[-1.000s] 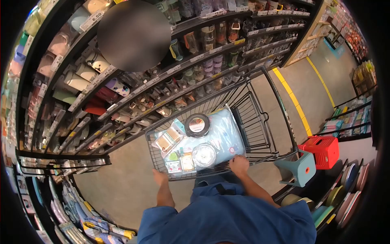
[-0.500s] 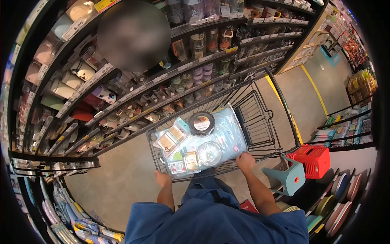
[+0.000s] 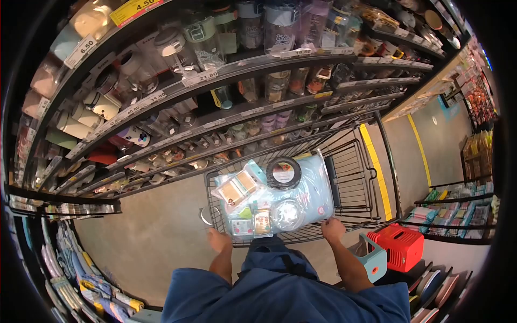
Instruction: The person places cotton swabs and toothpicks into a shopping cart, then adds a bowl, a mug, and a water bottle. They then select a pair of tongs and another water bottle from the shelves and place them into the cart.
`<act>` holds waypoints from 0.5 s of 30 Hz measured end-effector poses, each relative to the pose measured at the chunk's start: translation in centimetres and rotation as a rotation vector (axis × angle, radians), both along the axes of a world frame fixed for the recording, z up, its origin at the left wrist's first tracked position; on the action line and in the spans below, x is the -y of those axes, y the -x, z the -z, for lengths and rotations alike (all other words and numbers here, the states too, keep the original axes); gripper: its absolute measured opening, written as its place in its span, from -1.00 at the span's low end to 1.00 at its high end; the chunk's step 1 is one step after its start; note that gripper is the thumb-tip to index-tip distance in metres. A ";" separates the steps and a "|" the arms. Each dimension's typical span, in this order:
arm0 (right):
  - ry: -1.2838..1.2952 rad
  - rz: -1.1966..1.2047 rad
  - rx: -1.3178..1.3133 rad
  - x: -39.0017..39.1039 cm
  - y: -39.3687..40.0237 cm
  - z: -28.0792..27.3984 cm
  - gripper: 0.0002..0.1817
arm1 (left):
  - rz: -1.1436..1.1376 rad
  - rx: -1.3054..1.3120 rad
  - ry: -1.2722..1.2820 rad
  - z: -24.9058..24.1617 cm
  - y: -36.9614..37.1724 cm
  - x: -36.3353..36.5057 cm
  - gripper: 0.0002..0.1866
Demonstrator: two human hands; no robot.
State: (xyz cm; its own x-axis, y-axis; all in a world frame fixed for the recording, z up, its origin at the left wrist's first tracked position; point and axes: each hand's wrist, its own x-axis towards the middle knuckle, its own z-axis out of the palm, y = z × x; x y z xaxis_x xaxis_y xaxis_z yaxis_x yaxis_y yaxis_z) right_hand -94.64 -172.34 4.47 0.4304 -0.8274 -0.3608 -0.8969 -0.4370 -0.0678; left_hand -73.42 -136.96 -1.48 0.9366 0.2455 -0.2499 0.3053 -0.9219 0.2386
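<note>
A black wire shopping cart [image 3: 366, 220] stands crosswise in front of me. My left hand [image 3: 219, 240] is closed at its near left corner, the fingertips partly hidden. Along the near side rail, my right hand [image 3: 333, 230] is wrapped round the rim. Inside the cart lies a large light-blue plastic-wrapped package [image 3: 312, 183]. On it rest a black round item with a label [image 3: 284, 173], a clear round wrapped item [image 3: 288, 215], a pack with tan panels [image 3: 238, 188] and a small boxed pack [image 3: 263, 222].
Shelves of bottles and cups [image 3: 204, 46] run along the far side. A red stool [image 3: 398, 247] and a grey-green stool [image 3: 372, 264] are at the right, near plates on a rack [image 3: 444, 290]. Folded fabrics [image 3: 91, 269] lie lower left. Yellow lines mark the floor.
The cart with its goods and both hands have shifted slightly right and down in view. The stools have moved left relative to the cart. More of the upper bottle shelf shows.
</note>
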 end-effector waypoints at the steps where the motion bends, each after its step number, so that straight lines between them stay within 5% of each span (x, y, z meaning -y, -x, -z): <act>1: 0.014 0.014 0.011 0.4 -0.1 -0.1 -0.73 | 0.013 0.019 -0.023 0.3 0.0 0.6 -0.69; 15: 0.035 0.000 -0.031 8.3 -0.4 0.0 -0.74 | -0.026 -0.020 -0.060 -1.6 0.9 9.1 -0.67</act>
State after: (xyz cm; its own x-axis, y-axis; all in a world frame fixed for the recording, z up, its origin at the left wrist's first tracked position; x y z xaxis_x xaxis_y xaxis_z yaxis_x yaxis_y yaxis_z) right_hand -94.20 -180.68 4.43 0.4198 -0.8395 -0.3450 -0.8982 -0.4389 -0.0249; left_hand -74.30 -146.02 0.09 0.9249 0.2845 -0.2524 0.3331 -0.9262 0.1765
